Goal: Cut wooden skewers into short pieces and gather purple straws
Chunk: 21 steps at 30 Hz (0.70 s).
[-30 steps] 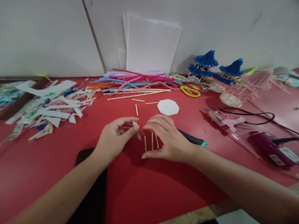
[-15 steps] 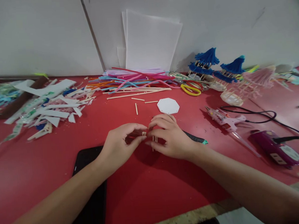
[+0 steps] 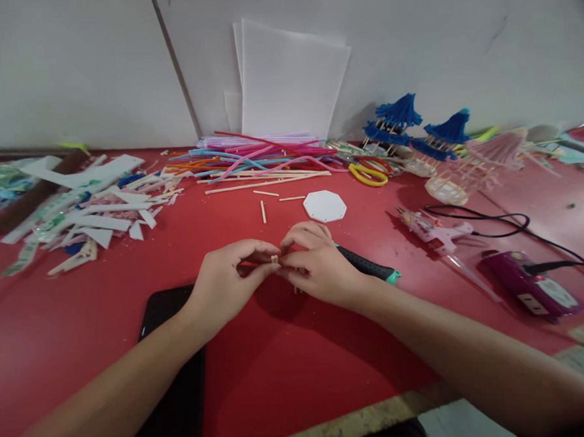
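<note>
My left hand (image 3: 231, 277) pinches short wooden sticks (image 3: 274, 259) between thumb and fingertips, over the middle of the red table. Against its fingertips rests my right hand (image 3: 318, 259), its fingers closed around the same bundle. More short stick ends (image 3: 298, 288) poke out below my right hand; how many are held is hidden by the fingers. Beyond the hands lies a white octagonal card (image 3: 324, 206) with small holes near its edge. Beside the card are loose short sticks (image 3: 263, 211). A black-handled tool (image 3: 367, 263) with a green end lies partly behind my right hand.
A black phone (image 3: 176, 381) lies under my left forearm. Right of my hands are a pink glue gun (image 3: 434, 230), its cable and a purple power socket (image 3: 535, 284). Pipe cleaners (image 3: 269, 154), yellow scissors (image 3: 368, 174), blue-roofed models (image 3: 398, 118) and paper scraps (image 3: 100, 202) line the back.
The view has shifted slightly. My fingertips have closed in around the sticks, and my right hand's fingers now cover more of them. Both hands stay together.
</note>
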Available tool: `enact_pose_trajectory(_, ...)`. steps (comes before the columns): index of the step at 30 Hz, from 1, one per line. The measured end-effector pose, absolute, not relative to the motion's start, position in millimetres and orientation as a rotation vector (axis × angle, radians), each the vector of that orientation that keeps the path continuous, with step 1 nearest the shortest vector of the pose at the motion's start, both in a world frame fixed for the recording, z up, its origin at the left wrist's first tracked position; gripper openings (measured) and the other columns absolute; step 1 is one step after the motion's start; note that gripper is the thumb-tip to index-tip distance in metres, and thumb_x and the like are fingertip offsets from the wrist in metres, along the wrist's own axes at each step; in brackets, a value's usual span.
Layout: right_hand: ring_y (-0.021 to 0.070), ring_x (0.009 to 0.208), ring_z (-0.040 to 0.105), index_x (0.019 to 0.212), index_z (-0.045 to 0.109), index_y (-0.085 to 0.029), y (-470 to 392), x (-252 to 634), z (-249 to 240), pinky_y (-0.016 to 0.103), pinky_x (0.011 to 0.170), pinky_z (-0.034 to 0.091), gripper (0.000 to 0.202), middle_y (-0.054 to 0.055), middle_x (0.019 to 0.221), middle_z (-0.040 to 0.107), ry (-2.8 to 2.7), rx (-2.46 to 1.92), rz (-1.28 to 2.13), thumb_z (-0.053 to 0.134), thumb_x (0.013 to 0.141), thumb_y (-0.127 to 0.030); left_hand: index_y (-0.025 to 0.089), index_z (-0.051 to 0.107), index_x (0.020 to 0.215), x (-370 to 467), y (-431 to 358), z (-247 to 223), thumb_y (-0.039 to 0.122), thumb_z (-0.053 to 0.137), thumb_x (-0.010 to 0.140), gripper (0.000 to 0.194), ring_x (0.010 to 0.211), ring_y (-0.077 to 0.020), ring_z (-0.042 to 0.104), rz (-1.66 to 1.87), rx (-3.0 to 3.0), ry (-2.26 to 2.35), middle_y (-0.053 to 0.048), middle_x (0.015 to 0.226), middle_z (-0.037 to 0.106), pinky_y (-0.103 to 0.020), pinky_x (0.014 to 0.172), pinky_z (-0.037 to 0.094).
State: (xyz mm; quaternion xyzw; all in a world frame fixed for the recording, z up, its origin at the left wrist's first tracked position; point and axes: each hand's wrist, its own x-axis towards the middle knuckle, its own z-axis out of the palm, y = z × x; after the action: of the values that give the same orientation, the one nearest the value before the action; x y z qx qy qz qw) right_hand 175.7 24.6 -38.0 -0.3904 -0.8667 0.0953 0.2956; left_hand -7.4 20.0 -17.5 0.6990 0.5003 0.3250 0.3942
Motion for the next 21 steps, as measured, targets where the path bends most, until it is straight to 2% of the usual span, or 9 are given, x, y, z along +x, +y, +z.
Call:
enact_pose_trajectory(6,0.0185,0.096,0.045,0.068,0.066,-0.023,24.7,174.6,-38.9,0.036,0.082,0.032,0.015,0.002,0.086,0.061,-2.302,-1.071,0.27,0.059,0.081,-0.024,0.022,0.068,0.078,-7.2,23.3,-18.9,0.031,0.066,0.073,0.011,0.077,-0.0176,0.065,0.799,1.718,1.271,-0.001,0.08,0.072,-0.027,0.071,0.051)
enact_pose_trajectory(21,0.0188,0.096,0.045,0.064,0.064,-0.021,22.9,174.0,-37.1,0.036,0.082,0.032,0.017,0.002,0.086,0.06,-2.29,-1.096,0.275,0.058,0.08,-0.022,0.021,0.068,0.076,-6.8,24.9,-17.2,0.033,0.065,0.073,0.013,0.076,-0.0183,0.064,0.778,1.744,1.266,-0.002,0.079,0.072,-0.027,0.072,0.05)
